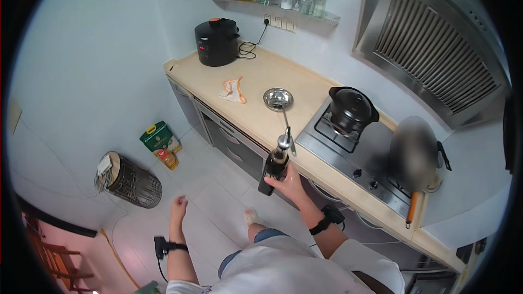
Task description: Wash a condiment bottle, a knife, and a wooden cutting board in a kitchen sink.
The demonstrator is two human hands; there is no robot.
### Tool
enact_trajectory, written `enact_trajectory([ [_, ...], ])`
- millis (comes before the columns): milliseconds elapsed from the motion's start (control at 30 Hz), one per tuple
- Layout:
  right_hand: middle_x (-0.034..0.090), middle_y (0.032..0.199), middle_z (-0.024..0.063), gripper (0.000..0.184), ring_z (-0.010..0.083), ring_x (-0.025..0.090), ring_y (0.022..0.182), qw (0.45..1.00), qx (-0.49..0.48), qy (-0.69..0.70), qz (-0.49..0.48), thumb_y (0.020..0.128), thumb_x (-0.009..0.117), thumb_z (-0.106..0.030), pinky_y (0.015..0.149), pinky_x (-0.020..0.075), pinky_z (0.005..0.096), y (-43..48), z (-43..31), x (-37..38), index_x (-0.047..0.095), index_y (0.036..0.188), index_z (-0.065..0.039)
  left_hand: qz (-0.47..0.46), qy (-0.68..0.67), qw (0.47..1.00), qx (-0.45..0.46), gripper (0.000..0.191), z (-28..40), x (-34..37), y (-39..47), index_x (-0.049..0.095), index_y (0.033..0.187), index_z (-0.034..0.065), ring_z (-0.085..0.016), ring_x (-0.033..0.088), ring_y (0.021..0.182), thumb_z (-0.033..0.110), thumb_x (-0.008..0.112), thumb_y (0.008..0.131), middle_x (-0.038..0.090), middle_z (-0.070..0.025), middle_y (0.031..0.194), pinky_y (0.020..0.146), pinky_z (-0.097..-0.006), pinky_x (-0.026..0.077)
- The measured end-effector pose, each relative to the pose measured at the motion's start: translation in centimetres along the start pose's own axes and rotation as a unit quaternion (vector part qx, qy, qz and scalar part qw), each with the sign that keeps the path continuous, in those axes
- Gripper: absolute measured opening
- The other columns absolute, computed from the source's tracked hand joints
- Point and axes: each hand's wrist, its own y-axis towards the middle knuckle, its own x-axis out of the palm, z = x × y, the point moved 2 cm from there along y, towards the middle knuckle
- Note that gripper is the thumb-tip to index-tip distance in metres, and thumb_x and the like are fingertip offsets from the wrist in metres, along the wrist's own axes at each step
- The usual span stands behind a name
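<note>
My right hand (291,183) grips a dark glass bottle (273,168) with a metal pourer top, held tilted just off the counter's front edge. Behind the pourer, a small stainless steel bowl (278,99) sits on the beige countertop (261,65). A thin metal utensil (284,115) leans out of the bowl, and its near end passes behind the bottle's top. Away from the counter, my left hand (178,207) hangs over the floor with its fingers curled. A small pale spot shows at its fingertips; whether it is a held thing is unclear.
On the gas hob (327,147) stand a lidded black pot (352,108) and a blurred pan with an orange handle (412,210). A white cloth (233,91) and a black electric cooker (217,43) lie further left. An oil bottle (168,159) and wire basket (137,183) stand on the floor.
</note>
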Motion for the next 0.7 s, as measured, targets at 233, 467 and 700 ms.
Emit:
enact_trajectory([
  [233, 0.059, 0.103, 0.0094, 0.061, 0.0161, 0.058, 0.09, 0.998, -0.016, -0.009, 0.068, 0.068, 0.079, -0.02, 0.081, 0.0463, 0.0306, 15.7, 3.0, 3.4, 0.046, 0.115, 0.0, -0.01, 0.027, 0.976, 0.214, 0.04, 19.3, 2.9, 21.2, 0.06, 0.112, 0.0015, -0.029, 0.063, 0.087, 0.018, 0.064, 0.076, 0.065, -0.0194, 0.098, 0.079, -0.0354, 0.049],
  [467, 0.059, 0.094, 0.0099, 0.057, 0.0178, 0.057, 0.087, 0.987, -0.026, -0.058, 0.149, 0.067, 0.079, -0.02, 0.079, 0.0457, 0.0308, 28.2, 6.3, 6.3, 0.048, 0.11, -0.001, 0.01, 0.092, 0.9, 0.425, 0.05, 32.8, 10.8, 32.6, 0.053, 0.118, 0.0055, -0.034, 0.053, 0.103, 0.018, 0.068, 0.072, 0.059, -0.0184, 0.106, 0.085, -0.0405, 0.044],
  [700, 0.059, 0.094, 0.0123, 0.056, 0.019, 0.057, 0.086, 0.969, 0.04, -0.155, 0.188, 0.067, 0.079, -0.023, 0.079, 0.0455, 0.0307, 34.1, 7.7, 7.9, 0.048, 0.107, 0.0, -0.041, 0.28, 0.8, 0.529, 0.035, 33.9, 18.3, 41.9, 0.058, 0.107, 0.0108, -0.027, 0.049, 0.108, 0.023, 0.064, 0.075, 0.06, -0.0104, 0.1, 0.087, -0.0447, 0.039],
])
